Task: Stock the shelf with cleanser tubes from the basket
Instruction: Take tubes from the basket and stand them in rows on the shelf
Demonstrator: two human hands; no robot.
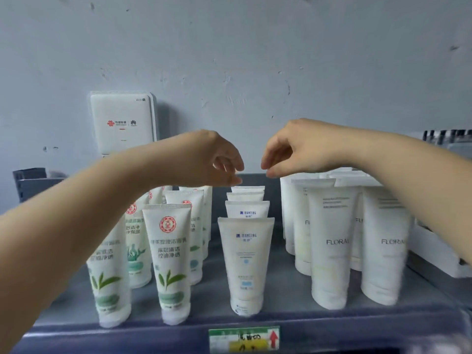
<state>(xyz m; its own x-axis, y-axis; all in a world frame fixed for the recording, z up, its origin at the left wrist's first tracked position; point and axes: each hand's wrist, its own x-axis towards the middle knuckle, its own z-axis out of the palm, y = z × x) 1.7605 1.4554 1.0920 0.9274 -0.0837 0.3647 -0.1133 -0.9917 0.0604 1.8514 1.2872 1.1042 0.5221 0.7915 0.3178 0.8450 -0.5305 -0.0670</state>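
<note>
Both hands over the middle tube row, nothing held; tipping is the risk.

Shelf (288, 306) carries three groups: green-leaf tubes (173, 261) toward the left edge, Floral tubes (332, 241) toward the right edge, Manting row (246, 261) running from front edge to back at the centre. All stand cap down, crimp up, long axis vertical, labels facing the front edge. Left hand (212, 162) and right hand (293, 149) hover above the row's back tube (248, 189), fingers loosely curled and empty. Judgement: a forearm sweeping low could knock the side groups over, domino style. Basket not in view.
</note>
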